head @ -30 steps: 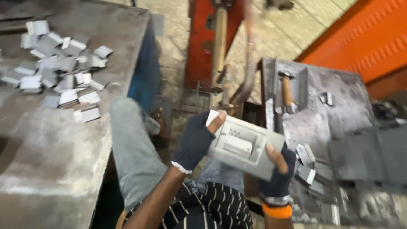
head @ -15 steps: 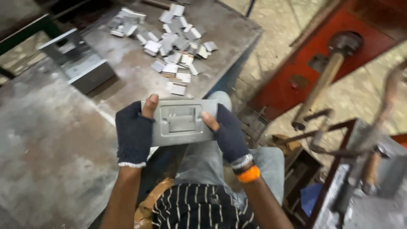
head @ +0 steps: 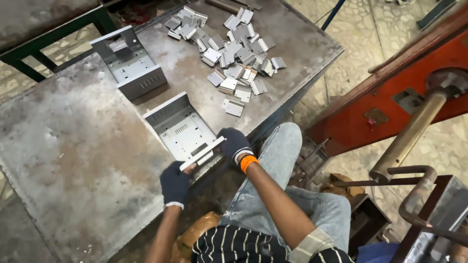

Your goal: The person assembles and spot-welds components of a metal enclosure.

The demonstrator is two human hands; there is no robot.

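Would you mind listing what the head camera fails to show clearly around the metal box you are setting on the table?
- Near end of the metal box: covered by the left hand and right hand.
- Small brackets: too small to tell how they are bent.
- Second box: inside partly hidden by its own wall.
- Handle: its lower end is cut off by the frame edge.

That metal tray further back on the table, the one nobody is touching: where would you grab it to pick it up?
Probably by its two upright end walls, one hand on each, coming down from above. The far tray lies open side up on the table, untouched, and its raised ends offer edges to hook fingers over; its flat base sits flush, leaving nothing to get under.
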